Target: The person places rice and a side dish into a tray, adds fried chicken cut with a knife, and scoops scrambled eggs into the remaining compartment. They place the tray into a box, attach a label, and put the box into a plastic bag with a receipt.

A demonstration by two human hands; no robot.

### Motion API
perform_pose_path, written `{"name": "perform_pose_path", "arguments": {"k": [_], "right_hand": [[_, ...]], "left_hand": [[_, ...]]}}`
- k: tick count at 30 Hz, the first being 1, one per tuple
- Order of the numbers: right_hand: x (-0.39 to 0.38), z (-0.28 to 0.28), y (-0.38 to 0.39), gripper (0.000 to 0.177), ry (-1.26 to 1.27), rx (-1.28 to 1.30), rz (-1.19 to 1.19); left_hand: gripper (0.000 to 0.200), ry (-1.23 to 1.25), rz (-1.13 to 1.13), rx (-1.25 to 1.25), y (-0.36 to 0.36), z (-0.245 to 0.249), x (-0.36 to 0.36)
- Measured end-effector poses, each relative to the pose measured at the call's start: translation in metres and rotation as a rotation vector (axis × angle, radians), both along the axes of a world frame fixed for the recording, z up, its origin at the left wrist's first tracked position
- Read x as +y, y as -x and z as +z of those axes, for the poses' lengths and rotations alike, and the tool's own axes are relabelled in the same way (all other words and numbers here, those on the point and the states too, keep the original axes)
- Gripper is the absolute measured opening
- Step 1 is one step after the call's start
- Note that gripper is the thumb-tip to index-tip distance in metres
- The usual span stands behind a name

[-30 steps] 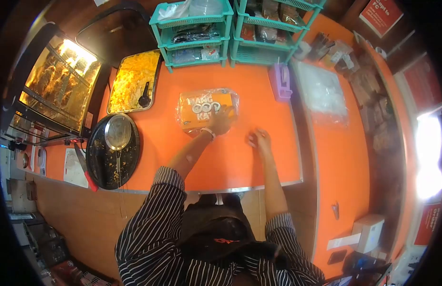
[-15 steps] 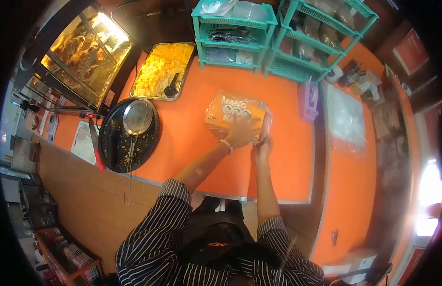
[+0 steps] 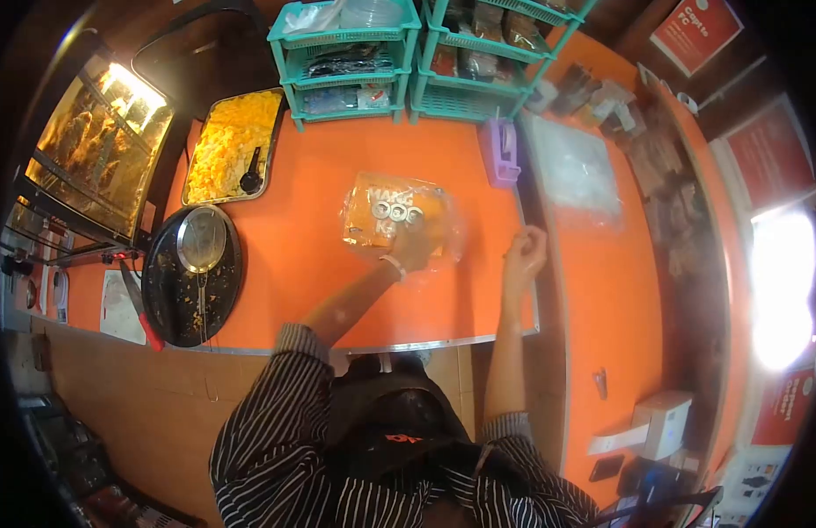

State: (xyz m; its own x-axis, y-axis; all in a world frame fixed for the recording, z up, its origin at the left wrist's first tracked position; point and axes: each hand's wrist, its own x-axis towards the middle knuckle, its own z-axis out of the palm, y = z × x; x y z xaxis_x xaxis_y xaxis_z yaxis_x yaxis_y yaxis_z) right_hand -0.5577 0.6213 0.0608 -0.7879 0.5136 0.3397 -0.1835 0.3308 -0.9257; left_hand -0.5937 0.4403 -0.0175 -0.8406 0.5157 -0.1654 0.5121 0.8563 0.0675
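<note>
An orange box (image 3: pixel 373 211) with white lettering lies inside a clear plastic bag (image 3: pixel 355 195) on the orange counter. My left hand (image 3: pixel 413 246) rests on the lower part of the bagged box, its fingers partly blurred and pointing up over the lettering. My right hand (image 3: pixel 525 250) is raised to the right of the bag, apart from it, with its fingers curled together; whether it holds anything is too small to tell.
Left are a tray of yellow food (image 3: pixel 227 145), a black pan (image 3: pixel 166 282) with a strainer (image 3: pixel 201 239), and a red-handled knife (image 3: pixel 150 331). Green racks (image 3: pixel 342 84) stand behind. A purple tape dispenser (image 3: pixel 500 154) and plastic sheets (image 3: pixel 575 163) are right.
My right hand has let go of the bag's right edge and moved away to the right. My left hand stays on the bagged box. The view has shifted to the right.
</note>
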Motion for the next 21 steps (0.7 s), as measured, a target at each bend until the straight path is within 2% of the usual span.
{"name": "perform_pose_path", "arguments": {"k": [1,3,5,7,8,9,10,12,13,15,16,18,19,20,21], "right_hand": [[0.009,-0.001,0.003,0.007,-0.03,-0.035,0.044],[0.013,-0.018,0.007,0.007,-0.056,-0.06,0.082],[-0.002,-0.054,0.006,0.013,0.009,-0.202,0.294],[-0.042,-0.055,-0.005,0.021,-0.062,-0.192,0.503],[-0.064,-0.061,-0.005,0.024,-0.012,-0.195,0.598],[-0.079,-0.071,-0.002,0.026,0.04,-0.202,0.692],[-0.085,-0.083,0.006,0.026,0.046,-0.205,0.696],[-0.097,-0.105,0.026,0.039,-0.453,-0.117,0.397],[-0.097,-0.111,0.032,0.039,-0.447,-0.113,0.4],[-0.086,-0.116,0.044,0.051,-0.71,-0.401,0.437],[-0.086,-0.112,0.044,0.051,-0.708,-0.397,0.435],[-0.084,-0.102,0.04,0.058,-0.664,-0.488,0.181],[-0.081,-0.108,0.045,0.058,-0.662,-0.472,0.177],[-0.079,-0.115,0.048,0.057,-0.593,-0.406,0.234],[-0.074,-0.125,0.049,0.056,-0.528,-0.346,0.29]], "left_hand": [[0.064,-0.091,0.061,0.111,0.003,-0.025,-0.013],[0.068,-0.006,0.231,0.259,0.007,-0.035,-0.044],[0.074,-0.115,0.384,0.216,-0.001,-0.013,-0.077],[0.076,-0.07,0.378,0.199,0.001,0.016,-0.095],[0.078,-0.027,0.371,0.17,0.0,0.021,-0.101],[0.072,-0.126,0.348,0.309,0.002,0.015,-0.102],[0.072,-0.12,0.351,0.304,0.001,0.017,-0.101],[0.078,0.175,0.246,0.846,0.003,0.022,-0.093],[0.078,0.183,0.246,0.849,0.001,0.033,-0.089],[0.081,0.134,0.234,0.822,-0.014,0.053,-0.085],[0.081,0.136,0.231,0.826,-0.021,0.059,-0.088],[0.077,-0.49,0.523,0.449,-0.027,0.07,-0.096],[0.077,-0.491,0.52,0.465,-0.019,0.061,-0.104],[0.075,-0.775,0.768,0.312,-0.009,0.04,-0.114],[0.074,-0.917,0.883,0.213,-0.004,0.02,-0.123]]}}
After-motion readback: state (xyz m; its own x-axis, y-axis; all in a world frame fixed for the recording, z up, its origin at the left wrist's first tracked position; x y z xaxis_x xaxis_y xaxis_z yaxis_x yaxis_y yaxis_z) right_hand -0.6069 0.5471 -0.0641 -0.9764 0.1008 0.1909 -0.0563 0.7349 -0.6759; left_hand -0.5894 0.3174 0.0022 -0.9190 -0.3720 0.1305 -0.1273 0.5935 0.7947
